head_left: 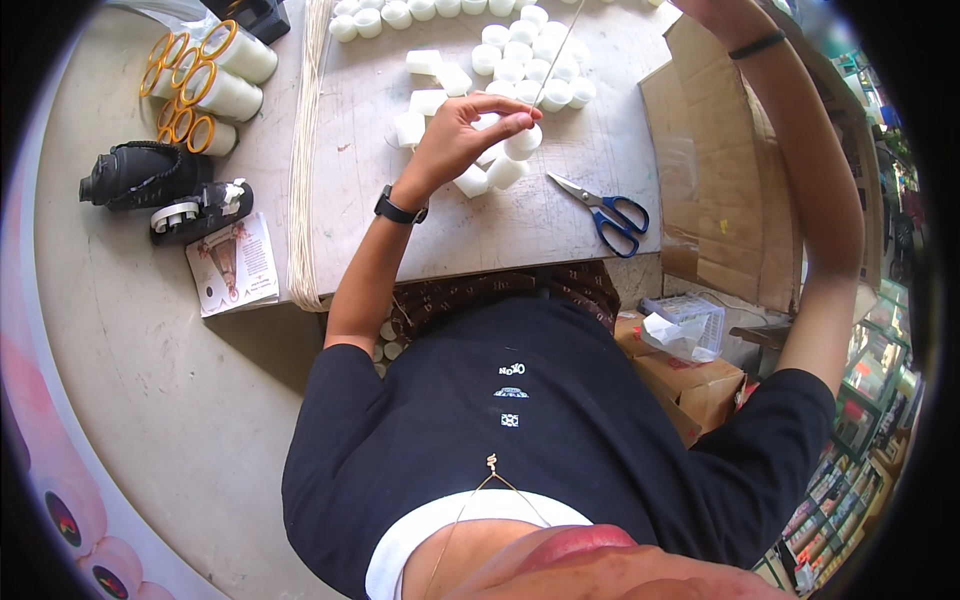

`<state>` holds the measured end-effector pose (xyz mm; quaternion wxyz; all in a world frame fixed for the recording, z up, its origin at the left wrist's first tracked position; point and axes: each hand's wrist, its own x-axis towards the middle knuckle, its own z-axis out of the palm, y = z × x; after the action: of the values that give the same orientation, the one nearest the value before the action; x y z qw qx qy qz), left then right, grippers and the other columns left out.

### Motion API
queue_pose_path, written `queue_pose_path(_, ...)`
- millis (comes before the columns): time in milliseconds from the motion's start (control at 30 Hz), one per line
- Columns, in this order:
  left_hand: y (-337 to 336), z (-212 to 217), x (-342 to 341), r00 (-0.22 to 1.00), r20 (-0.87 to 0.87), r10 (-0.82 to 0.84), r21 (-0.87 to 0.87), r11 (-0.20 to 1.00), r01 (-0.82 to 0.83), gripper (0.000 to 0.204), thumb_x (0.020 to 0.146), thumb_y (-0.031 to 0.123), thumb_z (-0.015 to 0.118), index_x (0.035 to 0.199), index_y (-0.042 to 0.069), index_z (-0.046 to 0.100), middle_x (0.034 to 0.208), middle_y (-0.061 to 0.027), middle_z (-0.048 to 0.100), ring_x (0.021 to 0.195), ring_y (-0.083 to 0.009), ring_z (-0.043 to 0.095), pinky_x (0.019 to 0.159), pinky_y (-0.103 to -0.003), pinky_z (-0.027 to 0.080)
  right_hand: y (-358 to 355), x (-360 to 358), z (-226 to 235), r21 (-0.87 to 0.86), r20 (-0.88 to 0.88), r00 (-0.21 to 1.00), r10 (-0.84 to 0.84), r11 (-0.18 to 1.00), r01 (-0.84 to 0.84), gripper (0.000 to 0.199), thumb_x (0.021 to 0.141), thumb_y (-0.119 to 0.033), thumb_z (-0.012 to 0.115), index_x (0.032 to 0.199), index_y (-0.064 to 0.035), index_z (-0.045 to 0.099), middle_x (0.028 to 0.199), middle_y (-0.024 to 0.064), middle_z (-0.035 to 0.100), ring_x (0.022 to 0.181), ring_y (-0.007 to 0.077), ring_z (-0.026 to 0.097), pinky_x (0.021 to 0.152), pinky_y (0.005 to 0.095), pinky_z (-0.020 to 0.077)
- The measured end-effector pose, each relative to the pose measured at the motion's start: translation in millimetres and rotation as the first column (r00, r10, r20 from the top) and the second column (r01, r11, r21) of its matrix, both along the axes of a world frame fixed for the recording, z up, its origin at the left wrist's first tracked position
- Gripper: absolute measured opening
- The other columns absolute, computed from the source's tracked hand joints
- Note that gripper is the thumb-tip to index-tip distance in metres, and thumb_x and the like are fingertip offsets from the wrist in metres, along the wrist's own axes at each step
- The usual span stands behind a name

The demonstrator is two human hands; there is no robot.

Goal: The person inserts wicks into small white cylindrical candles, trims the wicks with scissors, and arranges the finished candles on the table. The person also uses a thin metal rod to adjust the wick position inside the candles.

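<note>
Bare tabletop [605, 150] stretched between my left hand [480, 125] and the cardboard [720, 170]. That hand's fingertips pinched a thin cord [560, 55] at a white cup [523, 143], the cord slanting up and rightward; my cropped right hand's [708, 8] grip I couldn't tell.

Over on the desk [380, 235], cups [487, 60] are sitting between a cord bundle [303, 180] on the left and cardboard [720, 180] on the right, scissors [590, 198] lying nearer the cardboard
</note>
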<state>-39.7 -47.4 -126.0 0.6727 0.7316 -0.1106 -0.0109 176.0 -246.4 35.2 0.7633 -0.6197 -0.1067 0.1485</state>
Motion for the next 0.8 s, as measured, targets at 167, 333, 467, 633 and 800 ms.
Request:
queue_pose_path(167,-0.7,0.3,-1.1,0.969,0.235,0.08,0.217,0.967,-0.132,0.018,0.087,0.02,0.074,0.1,0.009,0.078,0.096,-0.004,0.075,0.095,-0.0131,0.061,0.084,-0.028,0.05,-1.0,5.2,0.9,0.022,0.041,0.995,0.091,0.995,-0.092,0.017,0.104,-0.01,0.045,0.107,0.0015,0.057,0.097,0.0095,0.062,0.088,0.0185,0.061,0.083,0.0297,0.0516)
queue_pose_path(333,0.9,4.2,-4.7,0.946,0.271,0.176,0.205,0.95,-0.235,0.019,0.085,0.017,0.074,0.102,0.009,0.078,0.093,-0.0039,0.075,0.094,-0.0137,0.06,0.084,-0.029,0.05,-4.2,4.9,9.0,0.019,0.075,0.993,0.093,0.995,-0.094,0.019,0.104,-0.013,0.045,0.107,0.0019,0.057,0.096,0.0087,0.062,0.088,0.0177,0.061,0.081,0.0282,0.0517)
queue_pose_path(467,5.4,0.1,-5.2,0.945,0.289,0.156,0.188,0.958,-0.216,0.022,0.085,0.012,0.074,0.106,0.008,0.076,0.096,-0.0044,0.075,0.095,-0.0137,0.06,0.085,-0.028,0.05,-3.3,-1.3,10.8,0.03,0.044,0.995,0.087,0.996,-0.088,0.02,0.105,-0.013,0.045,0.107,0.002,0.057,0.096,0.0084,0.062,0.088,0.0172,0.061,0.081,0.0273,0.0521)
queue_pose_path(633,0.6,-5.2,-3.1,0.953,0.239,0.184,0.094,0.973,-0.211,0.022,0.086,0.01,0.074,0.107,0.006,0.076,0.098,-0.0048,0.075,0.095,-0.0128,0.061,0.085,-0.028,0.05,-3.2,-1.5,10.7,0.061,0.049,0.989,0.138,0.988,-0.141,0.021,0.106,-0.014,0.044,0.107,0.0022,0.057,0.097,0.0083,0.062,0.089,0.017,0.061,0.082,0.027,0.0523)
queue_pose_path(800,-2.4,-8.2,-1.1,0.973,0.14,0.186,0.017,0.982,-0.19,0.019,0.087,0.014,0.074,0.105,0.006,0.076,0.098,-0.0056,0.075,0.09,-0.01,0.064,0.08,-0.027,0.052,-2.4,-2.4,7.6,0.084,0.049,0.995,0.088,0.992,-0.092,0.02,0.105,-0.014,0.044,0.107,0.0021,0.056,0.097,0.0085,0.061,0.09,0.017,0.06,0.083,0.0269,0.0521)
